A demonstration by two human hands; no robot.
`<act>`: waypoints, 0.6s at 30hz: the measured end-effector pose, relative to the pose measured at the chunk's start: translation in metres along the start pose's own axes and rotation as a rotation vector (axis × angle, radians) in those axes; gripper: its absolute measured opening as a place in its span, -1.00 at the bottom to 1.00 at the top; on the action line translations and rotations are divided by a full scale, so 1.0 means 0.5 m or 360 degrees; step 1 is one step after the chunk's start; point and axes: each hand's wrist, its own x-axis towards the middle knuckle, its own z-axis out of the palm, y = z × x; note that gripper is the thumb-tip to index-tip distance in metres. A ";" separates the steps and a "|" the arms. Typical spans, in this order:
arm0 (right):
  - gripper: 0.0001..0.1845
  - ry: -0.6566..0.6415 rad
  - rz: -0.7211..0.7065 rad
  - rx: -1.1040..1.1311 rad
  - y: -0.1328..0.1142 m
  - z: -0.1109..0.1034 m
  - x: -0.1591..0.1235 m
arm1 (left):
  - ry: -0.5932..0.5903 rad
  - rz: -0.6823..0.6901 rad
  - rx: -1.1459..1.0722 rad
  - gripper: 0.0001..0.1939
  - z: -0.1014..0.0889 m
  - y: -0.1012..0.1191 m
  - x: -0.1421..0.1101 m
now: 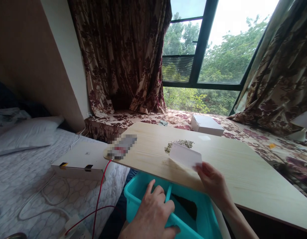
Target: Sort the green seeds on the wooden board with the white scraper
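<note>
My right hand (213, 182) pinches a white card (185, 155) by its right end, tilted over the wooden tabletop. Just beyond the card lies a loose patch of small greenish-brown grains (187, 143), partly hidden by it. A teal divided bin (133, 192) sits below the table's near edge. My left hand (153, 212) grips the bin's near rim, fingers over the inside and thumb on the outer side. Dark material (189, 206) shows in the bin's right compartment. How much lies in the left one is hidden by my hand.
A blurred-out flat object (122, 146) with a red cable (100, 192) is at the tabletop's left end. White boxes stand on the bed (81, 157) and on the window ledge (208, 124). Patterned curtains (123, 56) flank the window.
</note>
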 end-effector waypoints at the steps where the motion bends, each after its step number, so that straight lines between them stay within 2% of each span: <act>1: -0.72 0.0006 0.0007 0.0015 0.002 -0.001 -0.002 | 0.0000 0.0005 -0.0006 -0.63 0.000 -0.001 0.000; 4: -0.70 0.0007 0.0027 0.0034 0.003 0.002 -0.005 | 0.0007 0.0009 -0.0019 -0.63 0.003 -0.004 -0.001; 9: -0.76 -0.0139 0.0017 0.0032 -0.010 0.027 -0.015 | 0.0009 0.0013 -0.0006 -0.64 0.004 -0.005 -0.003; 13: -0.77 -0.0259 -0.0002 0.0143 -0.039 0.041 -0.043 | 0.0014 0.0003 -0.0001 -0.63 0.003 -0.003 -0.003; 18: -0.79 -0.0469 -0.0049 0.0308 -0.080 0.034 -0.075 | 0.0017 -0.0007 -0.0034 -0.63 0.002 0.000 0.000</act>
